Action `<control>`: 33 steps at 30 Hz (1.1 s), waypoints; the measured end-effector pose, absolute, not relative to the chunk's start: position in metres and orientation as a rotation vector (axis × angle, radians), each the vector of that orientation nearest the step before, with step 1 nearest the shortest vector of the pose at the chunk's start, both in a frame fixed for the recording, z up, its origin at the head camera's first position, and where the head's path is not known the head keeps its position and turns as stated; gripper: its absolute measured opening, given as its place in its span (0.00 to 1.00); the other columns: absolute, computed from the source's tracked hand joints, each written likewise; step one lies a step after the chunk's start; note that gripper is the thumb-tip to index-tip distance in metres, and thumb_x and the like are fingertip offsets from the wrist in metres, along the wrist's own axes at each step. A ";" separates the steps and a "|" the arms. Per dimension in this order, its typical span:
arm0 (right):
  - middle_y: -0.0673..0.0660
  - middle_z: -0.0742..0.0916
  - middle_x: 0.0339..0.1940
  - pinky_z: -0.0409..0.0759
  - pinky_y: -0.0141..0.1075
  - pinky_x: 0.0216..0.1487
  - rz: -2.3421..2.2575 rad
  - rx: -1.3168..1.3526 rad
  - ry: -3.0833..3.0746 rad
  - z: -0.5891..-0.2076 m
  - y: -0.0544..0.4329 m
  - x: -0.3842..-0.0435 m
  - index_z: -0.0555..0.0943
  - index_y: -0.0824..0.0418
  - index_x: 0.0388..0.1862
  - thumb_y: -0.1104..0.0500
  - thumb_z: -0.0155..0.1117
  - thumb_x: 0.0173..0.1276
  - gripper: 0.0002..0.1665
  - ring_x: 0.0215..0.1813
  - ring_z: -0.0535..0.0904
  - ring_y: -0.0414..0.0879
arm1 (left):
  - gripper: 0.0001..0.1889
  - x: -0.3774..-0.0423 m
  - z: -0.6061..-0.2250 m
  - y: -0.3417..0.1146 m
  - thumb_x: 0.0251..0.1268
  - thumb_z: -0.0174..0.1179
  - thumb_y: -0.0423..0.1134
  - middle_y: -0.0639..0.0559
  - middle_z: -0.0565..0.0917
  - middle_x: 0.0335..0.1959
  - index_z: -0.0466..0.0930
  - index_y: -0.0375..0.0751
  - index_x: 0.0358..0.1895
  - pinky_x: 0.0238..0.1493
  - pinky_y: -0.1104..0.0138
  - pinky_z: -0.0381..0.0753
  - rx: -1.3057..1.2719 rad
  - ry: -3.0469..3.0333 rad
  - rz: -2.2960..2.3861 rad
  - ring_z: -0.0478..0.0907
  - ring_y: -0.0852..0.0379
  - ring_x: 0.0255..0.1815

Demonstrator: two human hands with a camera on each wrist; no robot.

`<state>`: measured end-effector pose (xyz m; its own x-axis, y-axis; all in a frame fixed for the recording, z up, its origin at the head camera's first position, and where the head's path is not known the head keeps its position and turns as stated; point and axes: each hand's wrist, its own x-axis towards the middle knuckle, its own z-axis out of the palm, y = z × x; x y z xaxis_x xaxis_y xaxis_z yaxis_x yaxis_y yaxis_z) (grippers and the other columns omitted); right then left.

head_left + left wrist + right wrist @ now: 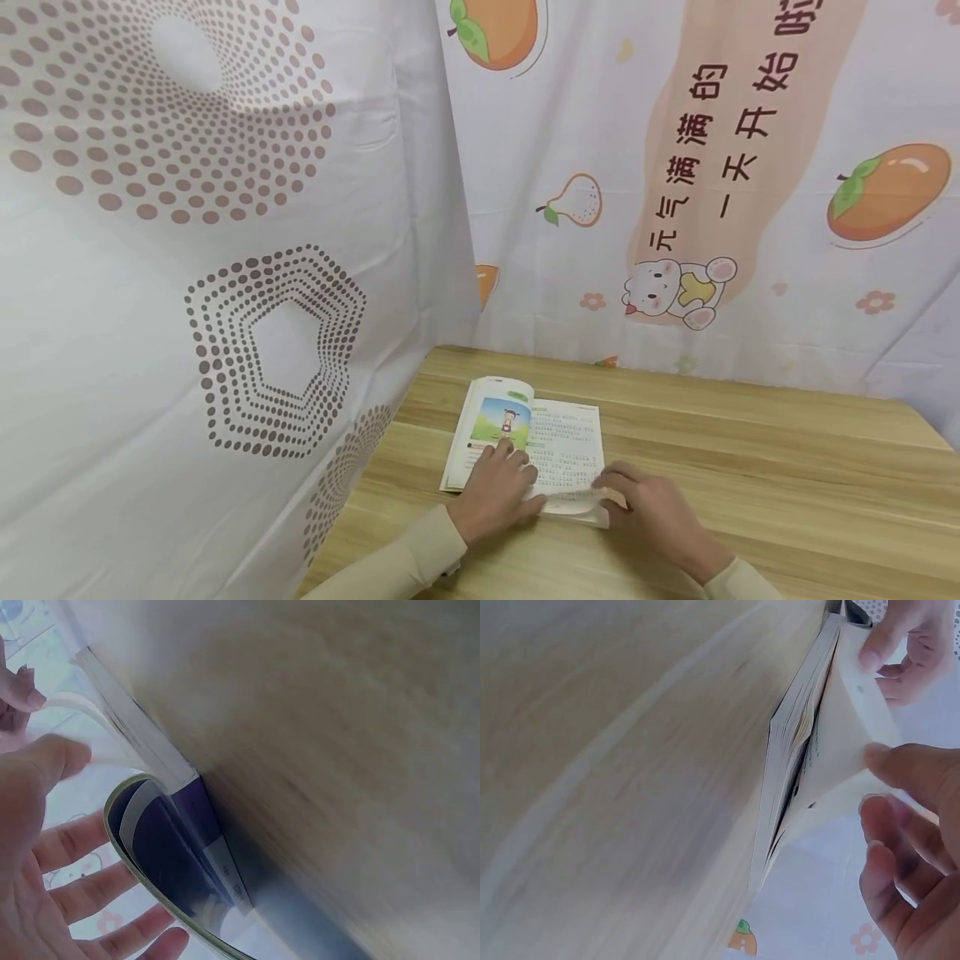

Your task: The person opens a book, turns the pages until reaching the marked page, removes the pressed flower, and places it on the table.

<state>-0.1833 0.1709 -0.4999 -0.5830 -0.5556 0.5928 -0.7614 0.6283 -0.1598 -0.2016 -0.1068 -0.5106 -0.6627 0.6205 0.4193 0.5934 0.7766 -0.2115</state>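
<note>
An open book point(566, 433) lies on the table, text on its right page and a picture of a child on its left page. My left hand point(497, 487) rests on the left page with fingers spread, its thumb reaching toward the fold. In the left wrist view, the fingers point(82, 889) lie along the curved left-hand pages. My right hand point(648, 508) is at the lower right corner of the book. There it pinches a lifted page point(851, 720) between thumb and fingers, and the sheet bends up from the thick stack point(799, 712) below.
The wooden table point(750, 467) extends to the right of the book. A white curtain with dotted patterns point(277, 350) hangs close on the left. Another curtain, with fruit prints and writing point(585, 283), hangs behind the table.
</note>
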 end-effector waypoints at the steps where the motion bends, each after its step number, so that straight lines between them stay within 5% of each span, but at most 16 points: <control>1: 0.47 0.86 0.47 0.70 0.22 0.24 0.565 1.020 -2.362 -0.499 0.170 -0.183 0.87 0.54 0.49 0.66 0.86 0.46 0.29 0.25 0.68 0.25 | 0.17 -0.202 -0.510 -0.107 0.65 0.65 0.60 0.56 0.86 0.38 0.86 0.52 0.31 0.38 0.62 0.76 -0.908 -2.489 0.070 0.76 0.53 0.42; 4: 0.50 0.82 0.58 0.68 0.22 0.23 0.613 0.990 -2.390 -0.498 0.170 -0.184 0.80 0.55 0.65 0.66 0.86 0.46 0.44 0.25 0.68 0.25 | 0.11 -0.203 -0.509 -0.106 0.66 0.65 0.52 0.56 0.86 0.36 0.86 0.50 0.33 0.34 0.65 0.74 -0.894 -2.494 0.078 0.75 0.55 0.38; 6: 0.51 0.81 0.60 0.68 0.22 0.23 0.625 0.996 -2.392 -0.498 0.170 -0.185 0.78 0.55 0.68 0.67 0.85 0.47 0.47 0.26 0.69 0.26 | 0.10 -0.204 -0.508 -0.106 0.66 0.64 0.48 0.54 0.87 0.36 0.87 0.46 0.40 0.33 0.66 0.74 -0.872 -2.497 0.125 0.75 0.54 0.37; 11: 0.52 0.85 0.50 0.70 0.21 0.25 0.539 1.091 -2.324 -0.501 0.172 -0.186 0.88 0.56 0.51 0.67 0.85 0.47 0.30 0.27 0.71 0.26 | 0.21 -0.205 -0.507 -0.107 0.71 0.53 0.36 0.46 0.86 0.41 0.77 0.30 0.63 0.27 0.67 0.76 -0.771 -2.444 0.143 0.77 0.54 0.32; 15: 0.48 0.86 0.41 0.73 0.21 0.28 0.513 1.149 -2.292 -0.506 0.175 -0.185 0.90 0.54 0.37 0.67 0.83 0.48 0.18 0.30 0.76 0.28 | 0.25 -0.207 -0.506 -0.109 0.73 0.39 0.30 0.38 0.80 0.52 0.66 0.31 0.71 0.23 0.66 0.73 -0.707 -2.354 -0.080 0.76 0.53 0.29; 22: 0.47 0.88 0.37 0.80 0.26 0.31 0.525 1.167 -2.386 -0.508 0.177 -0.183 0.89 0.55 0.33 0.67 0.81 0.52 0.12 0.34 0.83 0.34 | 0.44 -0.211 -0.497 -0.113 0.54 0.61 0.22 0.29 0.70 0.64 0.58 0.47 0.77 0.28 0.66 0.75 -0.694 -2.256 -0.265 0.80 0.50 0.39; 26: 0.48 0.89 0.37 0.83 0.30 0.33 0.516 1.161 -2.437 -0.509 0.177 -0.182 0.89 0.55 0.32 0.67 0.80 0.53 0.10 0.36 0.84 0.36 | 0.42 -0.209 -0.491 -0.118 0.51 0.70 0.21 0.27 0.66 0.67 0.69 0.51 0.71 0.32 0.64 0.80 -0.712 -2.289 -0.294 0.80 0.47 0.44; 33: 0.48 0.89 0.36 0.85 0.32 0.35 0.508 1.148 -2.484 -0.511 0.176 -0.183 0.90 0.56 0.31 0.68 0.81 0.52 0.10 0.37 0.87 0.40 | 0.10 -0.209 -0.489 -0.128 0.52 0.77 0.33 0.46 0.85 0.56 0.90 0.51 0.36 0.53 0.48 0.78 -0.656 -2.366 -0.026 0.75 0.39 0.63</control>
<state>-0.1828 0.1757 -0.5108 -0.6071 -0.6488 0.4589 -0.7768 0.6062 -0.1706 -0.2085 -0.1279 -0.4892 -0.6469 0.4499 0.6157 0.4634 0.8732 -0.1511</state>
